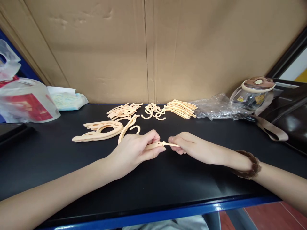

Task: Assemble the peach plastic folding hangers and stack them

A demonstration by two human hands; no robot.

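My left hand [130, 151] pinches a cream plastic hanger arm [155, 145], whose holed end sticks out past the thumb and fingertips. From the right, my right hand [194, 147] grips a thin cream plastic strip [170, 144], its tip meeting the end of the arm. Behind my left hand lie a stack of folded hangers [98, 135] and a curved hanger piece [128, 125] with a hook [136, 128]. Farther back are a pile of hanger arms [123, 111], loose hooks [153, 111] and a pile of thin strips [181, 108].
Brown cardboard [107, 51] stands along the back of the black tabletop [148, 191]. At left are a plastic-wrapped roll [31, 100], a wipes pack [66, 99] and a dark flat object [14, 132]. Clear plastic wrap [216, 107], a drinking bottle [254, 94] and a dark bag [287, 111] sit right.
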